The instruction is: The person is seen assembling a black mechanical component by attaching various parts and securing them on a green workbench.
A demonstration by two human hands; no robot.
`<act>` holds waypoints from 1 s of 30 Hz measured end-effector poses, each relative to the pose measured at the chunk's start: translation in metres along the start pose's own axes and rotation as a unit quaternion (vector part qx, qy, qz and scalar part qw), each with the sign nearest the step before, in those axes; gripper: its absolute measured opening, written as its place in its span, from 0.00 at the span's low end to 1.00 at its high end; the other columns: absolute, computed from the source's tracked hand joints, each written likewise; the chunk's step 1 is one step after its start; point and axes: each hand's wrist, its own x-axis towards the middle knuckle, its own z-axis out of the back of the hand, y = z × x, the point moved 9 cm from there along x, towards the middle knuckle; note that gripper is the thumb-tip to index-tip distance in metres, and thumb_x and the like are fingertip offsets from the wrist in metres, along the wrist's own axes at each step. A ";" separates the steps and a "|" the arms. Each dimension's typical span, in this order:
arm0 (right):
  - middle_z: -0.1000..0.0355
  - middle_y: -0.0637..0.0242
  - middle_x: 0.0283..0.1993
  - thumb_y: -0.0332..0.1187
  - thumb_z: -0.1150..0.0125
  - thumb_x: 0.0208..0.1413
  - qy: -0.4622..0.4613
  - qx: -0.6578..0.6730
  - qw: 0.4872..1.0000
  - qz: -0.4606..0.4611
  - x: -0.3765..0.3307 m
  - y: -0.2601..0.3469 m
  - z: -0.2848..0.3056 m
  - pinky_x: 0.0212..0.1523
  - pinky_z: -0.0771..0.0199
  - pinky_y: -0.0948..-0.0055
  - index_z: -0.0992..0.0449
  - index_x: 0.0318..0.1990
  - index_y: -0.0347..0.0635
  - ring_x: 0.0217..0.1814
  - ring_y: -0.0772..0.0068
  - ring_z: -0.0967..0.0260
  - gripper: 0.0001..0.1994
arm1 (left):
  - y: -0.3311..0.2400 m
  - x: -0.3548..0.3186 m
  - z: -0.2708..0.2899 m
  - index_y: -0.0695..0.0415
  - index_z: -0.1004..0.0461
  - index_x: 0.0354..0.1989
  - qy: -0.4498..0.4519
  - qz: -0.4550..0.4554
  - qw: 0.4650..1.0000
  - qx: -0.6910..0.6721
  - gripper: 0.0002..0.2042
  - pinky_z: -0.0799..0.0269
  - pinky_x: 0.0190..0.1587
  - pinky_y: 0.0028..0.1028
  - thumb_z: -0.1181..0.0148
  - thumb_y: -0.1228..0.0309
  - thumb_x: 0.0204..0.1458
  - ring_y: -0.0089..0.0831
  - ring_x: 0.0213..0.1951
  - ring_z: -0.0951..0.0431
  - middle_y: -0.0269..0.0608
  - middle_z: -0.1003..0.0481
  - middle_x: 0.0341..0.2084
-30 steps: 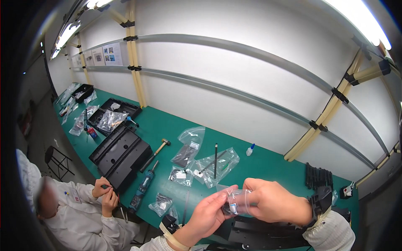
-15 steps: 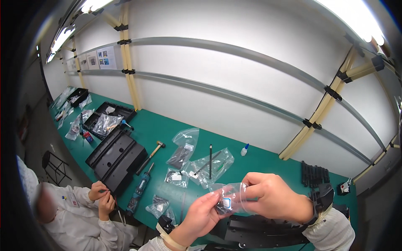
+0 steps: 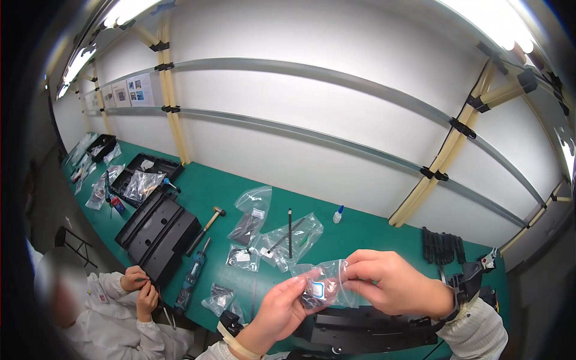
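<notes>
Both my hands hold one small clear plastic bag (image 3: 324, 282) with dark small parts and a white label inside, raised above the green table (image 3: 372, 234). My left hand (image 3: 282, 309) pinches its lower left side. My right hand (image 3: 390, 282) grips its right edge. Just below my hands, at the table's near edge, lies a long black plastic part (image 3: 366, 327).
Several clear bags (image 3: 276, 234) of parts, a hammer (image 3: 207, 221), a blue power screwdriver (image 3: 193, 273), a thin black rod (image 3: 290, 231) and a small glue bottle (image 3: 338, 214) lie on the table. Black trays (image 3: 157, 231) sit left. Another person (image 3: 114, 312) works at lower left.
The view has shifted slightly. My hands have turned the bag a little and brought it a touch lower, still gripped on both sides.
</notes>
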 end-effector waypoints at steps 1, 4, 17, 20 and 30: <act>0.22 0.56 0.43 0.23 0.31 0.59 -0.001 0.000 1.000 0.000 -0.001 0.000 0.001 0.40 0.21 0.62 0.18 0.43 0.33 0.40 0.51 0.22 0.06 | -0.001 0.000 -0.001 0.69 0.38 0.72 -0.001 -0.001 1.000 0.003 0.23 0.24 0.66 0.48 0.59 0.66 0.77 0.42 0.63 0.22 0.54 0.26 0.62; 0.22 0.55 0.43 0.23 0.32 0.59 -0.003 0.002 1.000 0.004 -0.002 0.000 0.003 0.41 0.20 0.62 0.18 0.43 0.32 0.40 0.52 0.22 0.06 | 0.000 0.001 0.000 0.69 0.38 0.72 0.004 0.001 1.000 0.011 0.23 0.24 0.67 0.48 0.59 0.66 0.77 0.43 0.63 0.22 0.54 0.26 0.63; 0.21 0.57 0.45 0.25 0.33 0.64 0.019 0.084 0.996 -0.026 -0.008 -0.004 0.004 0.47 0.21 0.64 0.19 0.45 0.35 0.45 0.56 0.22 0.05 | 0.002 0.002 0.003 0.70 0.36 0.70 -0.007 0.009 1.000 0.028 0.22 0.24 0.66 0.49 0.61 0.66 0.77 0.44 0.63 0.22 0.54 0.26 0.63; 0.20 0.58 0.45 0.26 0.33 0.64 0.022 0.103 0.994 -0.038 -0.009 -0.008 0.005 0.46 0.21 0.64 0.20 0.44 0.35 0.44 0.58 0.22 0.05 | 0.001 0.002 0.002 0.71 0.37 0.70 -0.010 0.006 0.999 0.033 0.23 0.23 0.65 0.49 0.60 0.66 0.76 0.44 0.62 0.22 0.55 0.26 0.63; 0.19 0.58 0.43 0.26 0.33 0.63 -0.002 0.092 0.995 -0.027 -0.011 -0.013 0.008 0.45 0.21 0.64 0.18 0.44 0.35 0.42 0.57 0.21 0.05 | 0.003 0.003 0.006 0.70 0.38 0.71 -0.010 0.015 1.000 0.019 0.23 0.23 0.65 0.49 0.58 0.65 0.76 0.46 0.61 0.21 0.57 0.25 0.61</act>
